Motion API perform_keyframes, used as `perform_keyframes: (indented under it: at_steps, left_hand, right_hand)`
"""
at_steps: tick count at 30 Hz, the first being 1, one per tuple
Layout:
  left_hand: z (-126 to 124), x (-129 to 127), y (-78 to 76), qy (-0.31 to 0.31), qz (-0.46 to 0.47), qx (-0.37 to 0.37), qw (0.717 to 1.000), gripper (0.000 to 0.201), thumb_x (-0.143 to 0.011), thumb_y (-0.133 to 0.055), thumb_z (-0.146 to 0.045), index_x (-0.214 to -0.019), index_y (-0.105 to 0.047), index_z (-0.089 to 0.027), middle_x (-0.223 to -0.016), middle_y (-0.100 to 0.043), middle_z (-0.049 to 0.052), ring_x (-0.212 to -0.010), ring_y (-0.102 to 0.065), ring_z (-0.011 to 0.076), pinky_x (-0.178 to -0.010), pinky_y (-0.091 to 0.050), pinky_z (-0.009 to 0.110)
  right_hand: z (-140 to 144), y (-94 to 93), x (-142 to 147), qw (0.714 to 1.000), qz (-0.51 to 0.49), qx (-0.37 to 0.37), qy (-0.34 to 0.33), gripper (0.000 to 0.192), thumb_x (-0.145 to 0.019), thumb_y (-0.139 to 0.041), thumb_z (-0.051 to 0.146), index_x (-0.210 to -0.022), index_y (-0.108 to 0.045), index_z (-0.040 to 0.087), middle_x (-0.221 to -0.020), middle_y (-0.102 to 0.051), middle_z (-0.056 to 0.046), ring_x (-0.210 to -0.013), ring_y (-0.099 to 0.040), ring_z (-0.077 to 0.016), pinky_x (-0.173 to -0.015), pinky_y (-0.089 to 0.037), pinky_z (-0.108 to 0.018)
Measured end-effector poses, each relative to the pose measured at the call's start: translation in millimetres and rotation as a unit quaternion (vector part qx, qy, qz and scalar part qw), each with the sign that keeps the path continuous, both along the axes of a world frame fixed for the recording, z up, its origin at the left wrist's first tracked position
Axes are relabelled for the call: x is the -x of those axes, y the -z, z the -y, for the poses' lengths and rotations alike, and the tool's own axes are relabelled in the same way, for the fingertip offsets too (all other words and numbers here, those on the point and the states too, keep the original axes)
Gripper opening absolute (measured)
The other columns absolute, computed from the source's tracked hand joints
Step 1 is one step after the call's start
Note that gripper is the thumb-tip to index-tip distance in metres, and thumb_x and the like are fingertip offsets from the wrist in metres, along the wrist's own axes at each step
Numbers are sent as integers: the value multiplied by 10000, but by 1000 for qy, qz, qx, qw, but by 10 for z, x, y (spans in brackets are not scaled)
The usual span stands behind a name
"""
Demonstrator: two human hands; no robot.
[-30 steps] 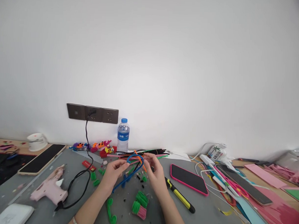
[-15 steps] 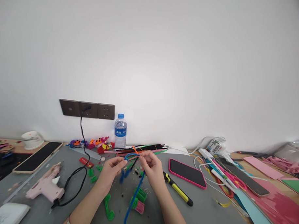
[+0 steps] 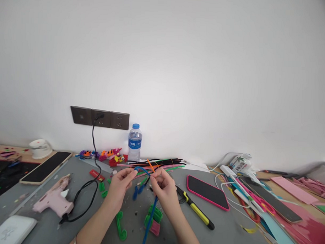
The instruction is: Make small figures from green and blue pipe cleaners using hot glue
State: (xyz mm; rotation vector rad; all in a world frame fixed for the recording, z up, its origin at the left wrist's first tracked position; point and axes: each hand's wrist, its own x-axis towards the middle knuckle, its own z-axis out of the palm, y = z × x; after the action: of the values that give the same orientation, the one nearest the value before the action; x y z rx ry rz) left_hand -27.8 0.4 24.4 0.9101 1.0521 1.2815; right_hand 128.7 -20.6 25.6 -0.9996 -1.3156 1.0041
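Between my two hands a blue pipe cleaner (image 3: 148,226) bends in an arc, and its long tail hangs down below my right hand. My left hand (image 3: 122,186) pinches the arc's left end between thumb and fingertips. My right hand (image 3: 162,186) is closed on the pipe cleaner at the other end, where an orange pipe cleaner (image 3: 150,165) sticks up by the fingertips. Two small blue loops (image 3: 137,191) dangle between the hands. On the mat below lie green coiled pieces (image 3: 155,214), a pink piece (image 3: 155,228) and a green curled strip (image 3: 120,226).
A pink glue gun (image 3: 54,200) with a black cord lies left, near a phone (image 3: 46,167). Behind my hands are a water bottle (image 3: 135,144) and a pipe cleaner bundle (image 3: 163,162). To the right lie a pink-edged phone (image 3: 208,192), a yellow-black cutter (image 3: 199,212) and scissors (image 3: 263,204).
The view has shifted slightly, so the table things sit a little further right. Both hands keep hold of the blue pipe cleaner, and its arc between them looks slightly wider.
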Motion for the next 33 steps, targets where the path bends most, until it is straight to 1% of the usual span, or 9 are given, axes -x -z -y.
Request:
perform_keyframes:
  at_steps: [4, 7, 9, 13, 17, 25, 33]
  left_hand:
    - [-5, -6, 55, -30, 22, -18, 999, 340, -621, -809, -474, -648, -660, -169, -554, -392, -65, -493, -284, 79, -465, -281, 224]
    - [-7, -8, 78, -49, 23, -29, 998, 328, -639, -801, -466, -646, -662, -169, -557, -392, -61, -494, -294, 82, -470, -298, 231]
    - [-1, -13, 61, -59, 20, -33, 998, 336, -626, -805, -472, -636, -660, -169, -549, -393, -61, -493, -298, 83, -472, -303, 233]
    - [21, -28, -19, -73, 19, -30, 997, 379, -564, -826, -501, -609, -656, -166, -541, -403, -59, -492, -302, 84, -458, -290, 230]
    - [42, -31, -71, -72, 19, -29, 997, 394, -555, -828, -511, -571, -633, -169, -526, -381, -64, -489, -292, 84, -454, -281, 230]
    - [64, -19, -97, -72, -3, -35, 997, 416, -571, -807, -540, -534, -592, -185, -498, -347, -69, -481, -279, 94, -459, -268, 243]
    - [40, -23, -70, -60, 12, -34, 998, 420, -580, -808, -516, -511, -558, -186, -492, -337, -76, -481, -260, 90, -457, -239, 241]
  right_hand:
    - [5, 15, 12, 1000, 8, -5, -19, 271, -868, -572, 428, -748, -472, 207, -487, -369, 99, -398, -330, -71, -413, -237, -195]
    - [10, 21, 28, 1000, 14, -10, -24, 267, -874, -568, 423, -749, -477, 205, -487, -369, 96, -402, -340, -74, -414, -237, -196]
    - [15, 22, 45, 1000, 13, -12, -25, 271, -871, -574, 426, -746, -475, 206, -487, -371, 95, -401, -342, -74, -410, -236, -195]
    - [23, 35, 80, 999, 18, -12, -26, 276, -860, -587, 420, -732, -462, 210, -490, -367, 94, -396, -346, -74, -401, -242, -192]
    - [23, 57, 96, 999, 28, -9, -26, 271, -859, -581, 415, -727, -461, 211, -509, -358, 91, -401, -348, -75, -397, -249, -189]
    - [24, 48, 110, 998, 43, -7, -40, 256, -845, -585, 396, -715, -461, 213, -519, -346, 89, -408, -346, -78, -394, -263, -188]
    - [29, 50, 111, 998, 48, -12, -46, 209, -854, -572, 338, -723, -468, 212, -519, -359, 89, -414, -363, -81, -415, -265, -193]
